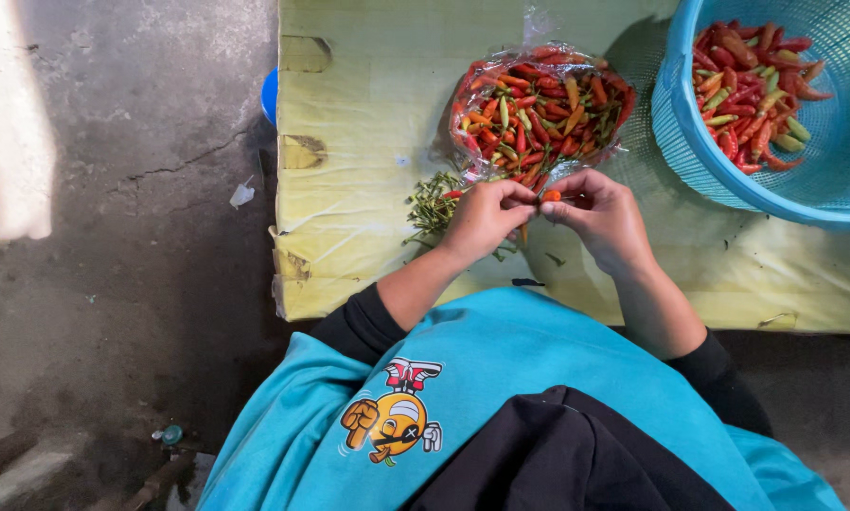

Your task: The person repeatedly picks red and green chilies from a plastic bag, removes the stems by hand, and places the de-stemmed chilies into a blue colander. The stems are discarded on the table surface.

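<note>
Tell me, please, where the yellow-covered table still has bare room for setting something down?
Bare cover lies left of the chili bag and above the stem pile; another patch lies below the blue basket. It is crowded between bag, basket and both hands.

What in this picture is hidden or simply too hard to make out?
- Blue basket: cut off by the top and right edges of the head view.
- Small orange chili: mostly hidden between the fingers of the left hand and right hand.
- Blue round object: mostly hidden behind the edge of the yellow table.
- Bag of chilies: lower layers hidden by those on top.
</note>
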